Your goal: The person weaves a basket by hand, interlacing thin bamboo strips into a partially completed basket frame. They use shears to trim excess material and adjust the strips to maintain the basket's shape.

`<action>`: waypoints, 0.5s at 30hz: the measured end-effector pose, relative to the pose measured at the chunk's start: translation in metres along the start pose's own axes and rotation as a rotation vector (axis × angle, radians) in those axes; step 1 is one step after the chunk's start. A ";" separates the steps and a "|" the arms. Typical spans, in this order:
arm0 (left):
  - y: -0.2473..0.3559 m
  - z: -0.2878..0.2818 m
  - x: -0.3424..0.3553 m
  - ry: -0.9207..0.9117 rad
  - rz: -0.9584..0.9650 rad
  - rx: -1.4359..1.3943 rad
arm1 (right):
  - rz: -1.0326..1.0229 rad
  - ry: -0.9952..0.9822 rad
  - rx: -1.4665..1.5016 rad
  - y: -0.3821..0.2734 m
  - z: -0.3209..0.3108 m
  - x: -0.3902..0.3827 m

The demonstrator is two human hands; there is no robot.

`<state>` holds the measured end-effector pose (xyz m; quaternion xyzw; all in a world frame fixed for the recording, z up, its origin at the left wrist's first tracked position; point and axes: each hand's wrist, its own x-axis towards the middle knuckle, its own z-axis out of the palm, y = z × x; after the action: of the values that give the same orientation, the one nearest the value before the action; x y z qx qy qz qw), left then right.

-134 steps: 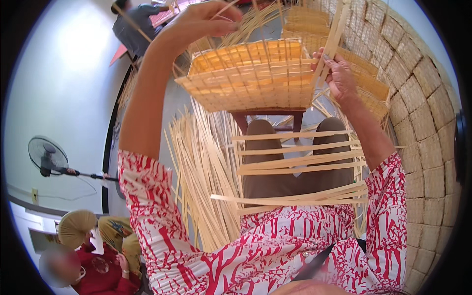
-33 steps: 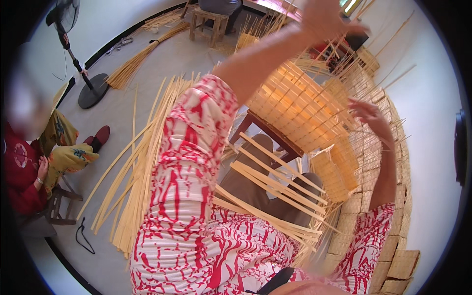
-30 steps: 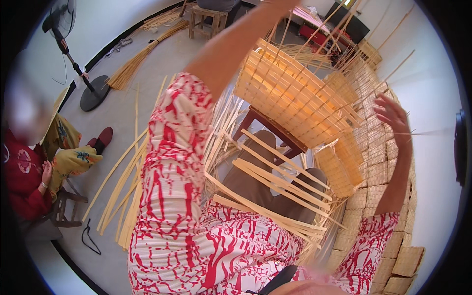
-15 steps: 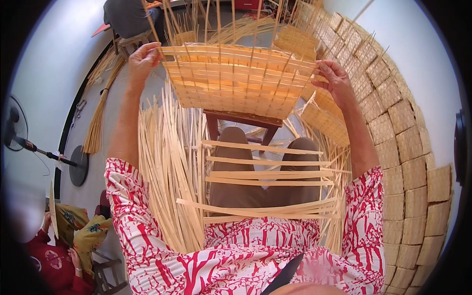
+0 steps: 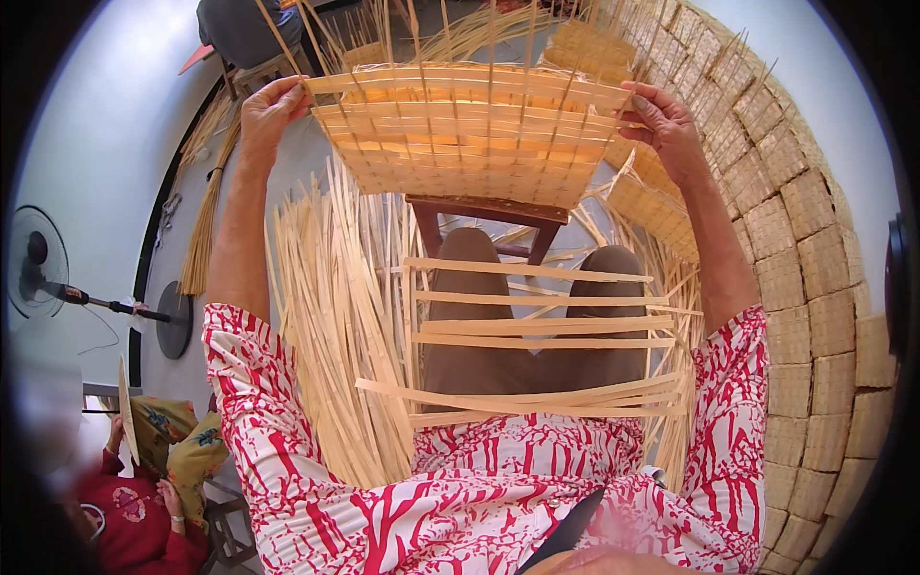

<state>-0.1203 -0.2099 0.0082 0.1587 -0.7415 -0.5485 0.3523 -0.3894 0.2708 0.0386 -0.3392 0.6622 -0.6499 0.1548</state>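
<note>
My left hand [image 5: 272,117] pinches the left end of a pale bamboo strip [image 5: 402,81] at the top of a half-woven basket [image 5: 460,153]. My right hand [image 5: 663,129] grips that strip's right end, fingers bent beside the basket. The strip stretches across thin upright stakes that rise above the weave. The basket rests on a reddish-brown wooden stool [image 5: 546,222] in front of my knees. Several loose flat strips [image 5: 537,326] lie across my thighs.
Long strips [image 5: 335,383] heap left of my legs. Stacked woven baskets [image 5: 795,297] line the right wall. A standing fan [image 5: 38,273] is at left, beside a bundle of thin sticks [image 5: 206,230]. One person [image 5: 172,508] sits at lower left, another [image 5: 235,34] at the back.
A second ago my left arm was raised high and my right hand was off the basket. Now both hands hold the top strip; since half a second ago they sit slightly higher in view.
</note>
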 end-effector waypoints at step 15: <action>-0.027 0.021 -0.011 0.131 0.266 0.075 | -0.187 0.141 -0.170 0.042 -0.012 0.001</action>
<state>-0.1306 -0.1975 -0.0235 0.1075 -0.7512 -0.4575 0.4636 -0.4081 0.2763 -0.0006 -0.3647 0.6897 -0.6253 0.0175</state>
